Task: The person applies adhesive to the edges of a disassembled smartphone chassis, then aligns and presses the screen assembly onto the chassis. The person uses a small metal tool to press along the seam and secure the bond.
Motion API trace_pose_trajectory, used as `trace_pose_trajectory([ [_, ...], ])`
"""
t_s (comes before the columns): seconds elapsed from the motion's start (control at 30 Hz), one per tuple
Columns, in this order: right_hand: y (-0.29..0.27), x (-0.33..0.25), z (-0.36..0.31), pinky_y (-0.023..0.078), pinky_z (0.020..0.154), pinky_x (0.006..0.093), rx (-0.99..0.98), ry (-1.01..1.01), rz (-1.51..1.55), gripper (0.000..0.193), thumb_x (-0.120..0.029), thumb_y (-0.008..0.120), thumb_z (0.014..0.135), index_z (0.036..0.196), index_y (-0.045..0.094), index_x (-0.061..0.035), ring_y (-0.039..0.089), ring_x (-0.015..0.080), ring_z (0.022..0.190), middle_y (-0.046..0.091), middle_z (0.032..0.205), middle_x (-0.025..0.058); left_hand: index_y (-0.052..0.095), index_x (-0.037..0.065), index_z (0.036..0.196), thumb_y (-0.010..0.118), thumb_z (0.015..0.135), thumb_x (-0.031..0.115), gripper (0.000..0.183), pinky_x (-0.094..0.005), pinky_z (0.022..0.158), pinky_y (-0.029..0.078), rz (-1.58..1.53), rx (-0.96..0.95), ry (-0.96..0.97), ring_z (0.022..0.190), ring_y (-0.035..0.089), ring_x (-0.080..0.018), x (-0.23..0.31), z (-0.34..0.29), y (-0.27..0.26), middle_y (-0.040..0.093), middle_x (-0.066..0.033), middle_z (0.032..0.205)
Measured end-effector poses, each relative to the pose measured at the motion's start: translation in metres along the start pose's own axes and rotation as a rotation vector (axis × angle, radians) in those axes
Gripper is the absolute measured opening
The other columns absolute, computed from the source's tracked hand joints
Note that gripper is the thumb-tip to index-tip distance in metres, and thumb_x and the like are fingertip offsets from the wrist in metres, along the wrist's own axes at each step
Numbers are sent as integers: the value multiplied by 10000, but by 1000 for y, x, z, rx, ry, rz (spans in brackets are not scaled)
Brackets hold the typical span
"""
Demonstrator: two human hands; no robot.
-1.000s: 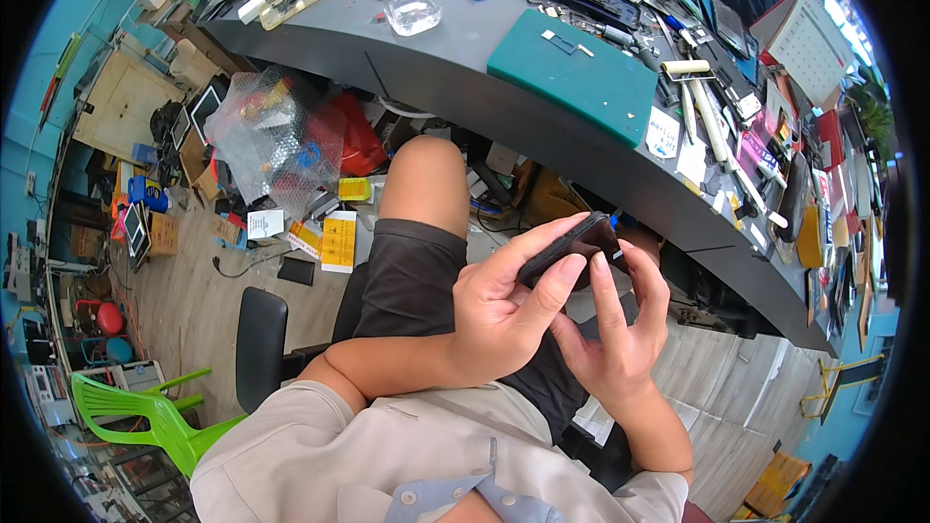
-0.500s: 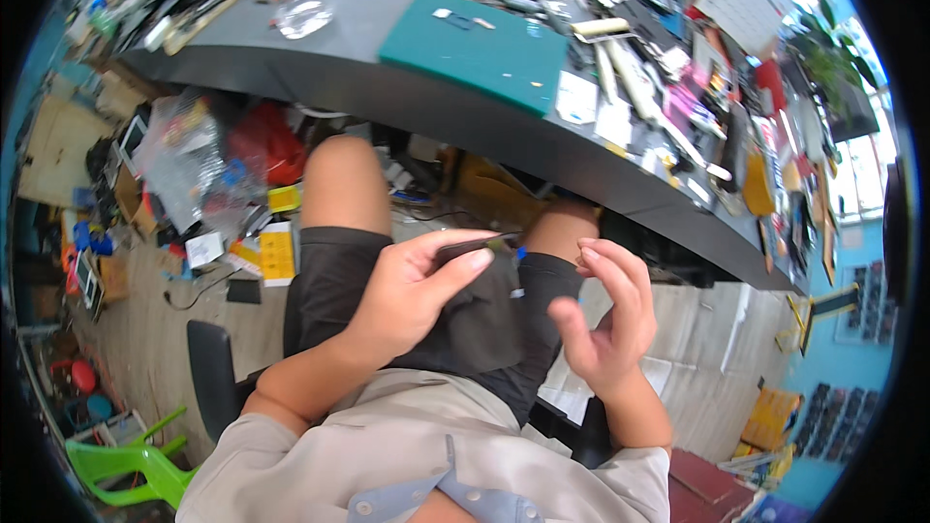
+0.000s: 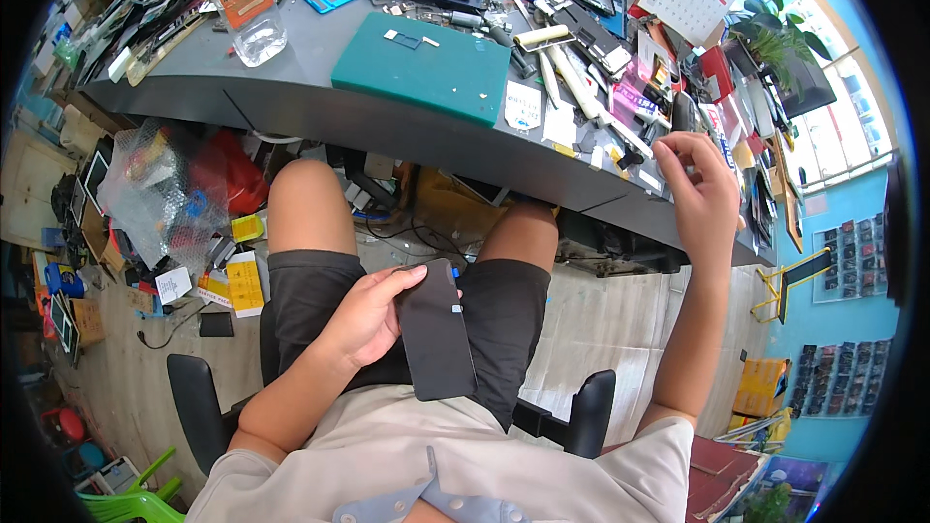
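Note:
My left hand (image 3: 373,315) grips a thin black phone screen (image 3: 436,334) over my lap, the thumb lying on its face near the top corner. The screen is tilted, and small blue and white tabs stick out along its right edge. Stretched out to the right, my right hand (image 3: 699,179) is over the front edge of the grey desk (image 3: 291,102). Its fingers are bent toward the thumb in a pinch, close to small loose parts. Whatever is between the fingertips, if anything, is too small to make out.
On the desk lie a green mat (image 3: 421,68), a clear bottle (image 3: 242,10) with an orange label, and crowded phone parts and tools. A desk calendar (image 3: 683,5) stands at the back right. Bubble wrap (image 3: 160,174) is at the left below the desk. Chair armrests (image 3: 591,412) flank me.
My right hand has moved from beside the screen up and right to the desk edge, its fingers closing. My left hand has turned the screen so its flat face shows. The view has shifted.

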State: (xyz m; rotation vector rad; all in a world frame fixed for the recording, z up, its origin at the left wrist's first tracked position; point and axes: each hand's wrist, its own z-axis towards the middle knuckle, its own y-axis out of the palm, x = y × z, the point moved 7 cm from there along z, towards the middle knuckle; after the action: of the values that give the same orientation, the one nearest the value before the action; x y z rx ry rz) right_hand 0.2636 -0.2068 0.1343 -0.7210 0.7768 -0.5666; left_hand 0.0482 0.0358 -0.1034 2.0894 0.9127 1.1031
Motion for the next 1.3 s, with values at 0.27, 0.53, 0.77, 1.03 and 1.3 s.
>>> trace_pose_trajectory([
  [0.27, 35, 4, 54, 518, 736, 347, -224, -94, -82, 179, -157, 779, 948, 1037, 789, -2, 629, 204, 756, 755, 953, 102, 662, -69, 1337, 574, 1121, 247, 393, -466, 1066, 572, -100, -10, -70, 1175, 742, -318, -22, 8, -22, 751, -229, 1276],
  [0.53, 72, 23, 82, 592, 778, 451, -160, -152, -592, 258, -359, 797, 897, 872, 818, -103, 754, 336, 876, 777, 933, 105, 643, -68, 1372, 574, 1126, 240, 400, -450, 1065, 578, -63, 21, -63, 1175, 745, -295, -19, 7, -19, 756, -216, 1269],
  [0.77, 76, 24, 95, 607, 814, 456, -311, 98, -735, 294, -354, 769, 823, 874, 847, -75, 770, 363, 892, 800, 950, 182, 655, -49, 1337, 637, 1103, 203, 344, -401, 998, 611, -49, 19, -28, 1112, 763, -243, -16, 7, -18, 767, -175, 1223],
  [1.03, 47, 3, 82, 591, 823, 481, -163, 149, -762, 339, -360, 757, 799, 891, 806, -37, 760, 401, 897, 783, 902, 213, 712, 9, 1241, 689, 1089, 192, 239, -326, 864, 647, -20, 2, 68, 977, 777, -165, 2, -7, -3, 787, -91, 1116],
  [1.3, 1, 45, 44, 562, 655, 321, 187, 235, -92, 263, -230, 791, 935, 991, 756, 24, 721, 162, 699, 744, 784, 94, 686, -65, 1308, 637, 1105, 127, 284, -386, 963, 645, 64, -22, 162, 1093, 778, -238, 3, -6, 2, 782, -185, 1199],
])
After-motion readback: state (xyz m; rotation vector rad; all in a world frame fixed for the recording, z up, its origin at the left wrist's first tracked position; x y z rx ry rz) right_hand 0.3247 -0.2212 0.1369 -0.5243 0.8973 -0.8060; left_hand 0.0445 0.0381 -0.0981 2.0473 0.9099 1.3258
